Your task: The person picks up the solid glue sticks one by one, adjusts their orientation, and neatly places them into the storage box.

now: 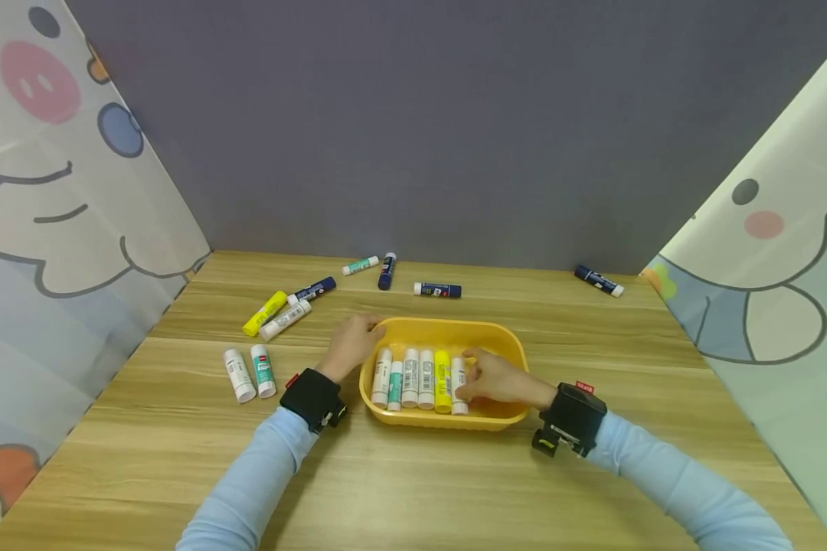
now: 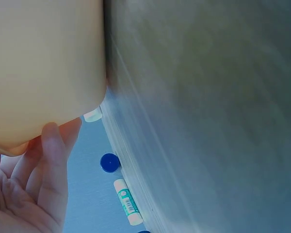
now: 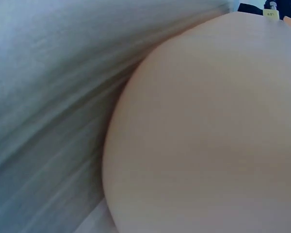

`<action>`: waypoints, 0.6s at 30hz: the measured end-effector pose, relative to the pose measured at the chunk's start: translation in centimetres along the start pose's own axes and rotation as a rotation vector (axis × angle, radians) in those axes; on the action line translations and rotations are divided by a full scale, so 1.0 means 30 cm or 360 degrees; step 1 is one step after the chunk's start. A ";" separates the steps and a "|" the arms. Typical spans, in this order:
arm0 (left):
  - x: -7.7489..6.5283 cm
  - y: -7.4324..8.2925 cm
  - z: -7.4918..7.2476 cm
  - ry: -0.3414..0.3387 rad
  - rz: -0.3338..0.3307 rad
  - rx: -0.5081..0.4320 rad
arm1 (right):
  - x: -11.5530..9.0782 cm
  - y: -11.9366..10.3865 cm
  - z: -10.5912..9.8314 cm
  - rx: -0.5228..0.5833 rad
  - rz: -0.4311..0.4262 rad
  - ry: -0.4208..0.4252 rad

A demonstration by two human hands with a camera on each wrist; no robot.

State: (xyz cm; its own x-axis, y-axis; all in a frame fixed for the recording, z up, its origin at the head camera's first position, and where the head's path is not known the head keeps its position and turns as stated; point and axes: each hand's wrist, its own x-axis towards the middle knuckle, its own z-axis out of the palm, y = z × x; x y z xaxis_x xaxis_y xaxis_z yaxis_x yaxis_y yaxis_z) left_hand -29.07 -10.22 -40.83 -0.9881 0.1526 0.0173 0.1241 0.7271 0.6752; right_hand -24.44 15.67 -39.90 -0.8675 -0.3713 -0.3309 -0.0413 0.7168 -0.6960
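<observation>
A yellow plastic basket (image 1: 455,331) stands on the table with a row of glue sticks lying side by side in it. Its far left corner is gripped at the rim by my left hand (image 1: 351,346); in the left wrist view the fingers (image 2: 53,155) lie against the outer wall. Inside the basket, my right hand (image 1: 499,379) holds the white glue stick (image 1: 458,373) at the right end of the row, thumb near its lower part and fingers near its top. Beside it lies a yellow glue stick (image 1: 442,381). The basket wall (image 3: 208,136) fills the right wrist view, hiding the fingers.
Left of the basket stand a white glue stick (image 1: 239,375) and a green one (image 1: 263,371). A yellow stick (image 1: 265,314), a white one (image 1: 285,320) and several blue or green ones lie farther back. One blue stick (image 1: 598,281) lies far right, near the grey partition (image 1: 441,138).
</observation>
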 end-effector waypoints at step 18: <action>0.003 -0.002 0.003 0.0014 0.0008 -0.0014 | -0.047 0.007 -0.151 -0.0528 -0.0385 0.0339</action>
State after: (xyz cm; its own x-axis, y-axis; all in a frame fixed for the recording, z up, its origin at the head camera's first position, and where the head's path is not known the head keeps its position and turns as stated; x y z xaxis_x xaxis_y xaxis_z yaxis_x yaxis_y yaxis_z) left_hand -29.15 -10.20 -40.94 -0.9883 0.1502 0.0272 0.1282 0.7205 0.6815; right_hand -25.46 19.02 -36.68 -0.8945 -0.4466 -0.0220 -0.3814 0.7876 -0.4839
